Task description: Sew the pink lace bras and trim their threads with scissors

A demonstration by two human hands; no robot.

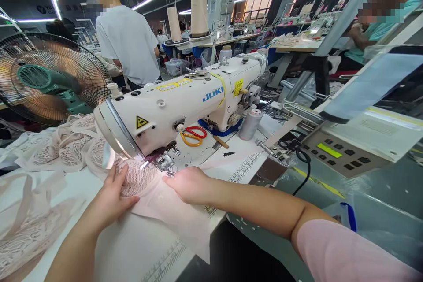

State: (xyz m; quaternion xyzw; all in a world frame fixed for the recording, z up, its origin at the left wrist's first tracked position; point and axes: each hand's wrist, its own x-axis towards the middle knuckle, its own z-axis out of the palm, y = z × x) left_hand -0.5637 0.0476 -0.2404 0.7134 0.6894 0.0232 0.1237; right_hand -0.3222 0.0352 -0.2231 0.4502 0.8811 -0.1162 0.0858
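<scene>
Left hand (112, 200) spread on pale-pink lace fabric (142, 179); right hand (190, 185) curled at its edge, fingertips partly hidden, can't tell if pinching; fabric lies on table (128, 249), by presser foot (168, 164) of JUKI sewing machine (178, 101); scissors (194, 144), grey thread cone (251, 125) beyond.

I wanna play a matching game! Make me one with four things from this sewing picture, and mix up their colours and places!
Things:
1. left hand
2. sewing machine
3. scissors handles
4. little screen

Colours and places:
A. lit up yellow-green
B. touching the lacy cloth
C. red and orange
D. white, with big blue letters

Right pairs: 1-B, 2-D, 3-C, 4-A.
</scene>
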